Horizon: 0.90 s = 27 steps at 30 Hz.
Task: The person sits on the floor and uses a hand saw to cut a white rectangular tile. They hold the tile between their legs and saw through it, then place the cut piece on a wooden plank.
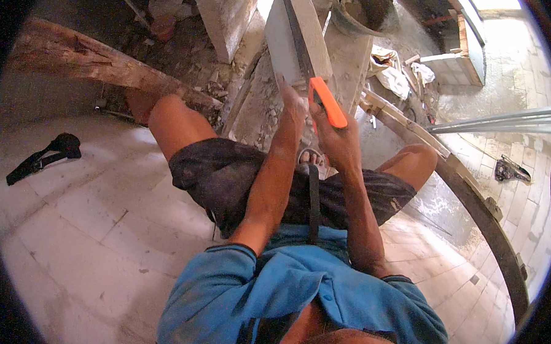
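Observation:
A pale lightweight concrete block [279, 48] lies lengthwise in front of me at the top middle. Across its upper face runs the long dark blade of a handsaw [298, 34], pointing away from me. My right hand [338, 138] is closed around the saw's orange handle, just off the block's near end. Against that near end, left of the handle, my left hand [295, 105] grips the block; most of its fingertips are hidden.
Dusty rubble and boards lie under and around the block. A rough wooden beam [90, 56] crosses at left, and a curved-looking plank [471, 187] runs down the right. A bucket [362, 13] stands beyond the block. White sacks [390, 69] and metal profiles [499, 119] lie at right.

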### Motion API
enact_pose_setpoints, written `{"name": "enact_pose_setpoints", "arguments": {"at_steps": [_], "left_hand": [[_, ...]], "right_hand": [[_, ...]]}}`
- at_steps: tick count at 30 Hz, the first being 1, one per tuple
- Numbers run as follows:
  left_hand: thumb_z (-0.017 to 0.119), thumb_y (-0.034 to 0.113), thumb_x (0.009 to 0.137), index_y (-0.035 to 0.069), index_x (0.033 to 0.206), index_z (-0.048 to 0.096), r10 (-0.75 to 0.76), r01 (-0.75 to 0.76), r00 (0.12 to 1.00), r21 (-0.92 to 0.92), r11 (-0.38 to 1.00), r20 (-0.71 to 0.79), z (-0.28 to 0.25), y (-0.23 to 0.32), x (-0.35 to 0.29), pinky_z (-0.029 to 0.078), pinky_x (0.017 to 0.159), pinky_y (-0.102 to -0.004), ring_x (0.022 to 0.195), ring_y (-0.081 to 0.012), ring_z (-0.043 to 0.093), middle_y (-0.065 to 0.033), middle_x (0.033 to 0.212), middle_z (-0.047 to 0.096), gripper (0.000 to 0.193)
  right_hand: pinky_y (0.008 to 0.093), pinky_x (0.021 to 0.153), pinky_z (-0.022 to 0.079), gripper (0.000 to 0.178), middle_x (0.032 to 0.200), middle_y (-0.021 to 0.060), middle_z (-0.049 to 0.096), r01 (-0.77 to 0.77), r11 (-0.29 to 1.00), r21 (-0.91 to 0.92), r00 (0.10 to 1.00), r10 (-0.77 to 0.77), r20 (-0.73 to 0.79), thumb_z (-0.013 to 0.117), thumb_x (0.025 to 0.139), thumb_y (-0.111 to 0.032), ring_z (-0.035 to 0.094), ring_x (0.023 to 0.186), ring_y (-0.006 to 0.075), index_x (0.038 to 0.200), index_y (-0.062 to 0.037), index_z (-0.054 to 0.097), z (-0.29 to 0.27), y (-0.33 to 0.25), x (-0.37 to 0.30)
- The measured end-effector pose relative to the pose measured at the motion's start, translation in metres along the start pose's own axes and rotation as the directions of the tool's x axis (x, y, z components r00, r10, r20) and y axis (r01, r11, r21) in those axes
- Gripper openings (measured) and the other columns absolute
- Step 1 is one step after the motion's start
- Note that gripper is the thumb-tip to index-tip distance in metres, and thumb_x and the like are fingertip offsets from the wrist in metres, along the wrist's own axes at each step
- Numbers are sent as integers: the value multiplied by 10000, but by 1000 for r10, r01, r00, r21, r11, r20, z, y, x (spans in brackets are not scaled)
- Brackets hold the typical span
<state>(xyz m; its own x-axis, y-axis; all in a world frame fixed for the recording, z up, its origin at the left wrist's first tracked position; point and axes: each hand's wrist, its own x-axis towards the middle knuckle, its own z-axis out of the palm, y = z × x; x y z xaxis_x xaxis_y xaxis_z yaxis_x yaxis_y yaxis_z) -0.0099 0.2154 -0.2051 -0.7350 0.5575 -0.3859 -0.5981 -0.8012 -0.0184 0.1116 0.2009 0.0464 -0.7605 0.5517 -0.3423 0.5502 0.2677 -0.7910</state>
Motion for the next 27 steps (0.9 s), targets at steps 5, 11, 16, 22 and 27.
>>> {"name": "enact_pose_setpoints", "arguments": {"at_steps": [5,11,16,22,27], "left_hand": [[476,725,925,104,1529,329,-97,86,993,-148,985,-67,24,-6,-26,462,1044,-655,1286,-429,517,-202,1432,480,879],[560,684,908,105,1519,325,-99,76,988,-183,980,-122,26,-8,-22,454,1036,-669,1300,-442,489,-219,1425,455,874],[602,662,897,87,1490,358,-25,24,1000,-119,993,-13,17,-19,-25,493,1005,-647,1252,-453,528,-229,1405,462,861],[647,688,848,117,1462,415,-62,36,991,-210,977,-119,0,-20,-11,520,965,-645,1240,-412,553,-176,1412,492,870],[626,696,850,128,1417,489,-28,12,997,-225,974,-66,-15,-13,0,516,965,-649,1263,-388,541,-161,1383,529,814]], "right_hand": [[326,814,508,284,973,105,694,103,995,13,994,-102,-48,656,994,-196,626,898,144,1190,9,657,-1,55,-76],[369,769,518,250,880,115,690,-49,998,36,998,47,34,663,995,-207,634,834,164,1143,-5,655,-11,18,-45],[356,737,496,260,826,80,625,40,999,-19,999,-40,10,675,983,-219,559,772,165,1108,7,648,-9,60,-69],[323,709,494,311,796,73,617,-165,984,66,986,166,-3,703,968,-266,557,746,127,1112,7,657,-44,23,-116],[312,621,469,281,733,64,590,17,1000,24,996,-15,-86,703,961,-254,545,647,148,1048,9,658,-38,31,-129]]}}
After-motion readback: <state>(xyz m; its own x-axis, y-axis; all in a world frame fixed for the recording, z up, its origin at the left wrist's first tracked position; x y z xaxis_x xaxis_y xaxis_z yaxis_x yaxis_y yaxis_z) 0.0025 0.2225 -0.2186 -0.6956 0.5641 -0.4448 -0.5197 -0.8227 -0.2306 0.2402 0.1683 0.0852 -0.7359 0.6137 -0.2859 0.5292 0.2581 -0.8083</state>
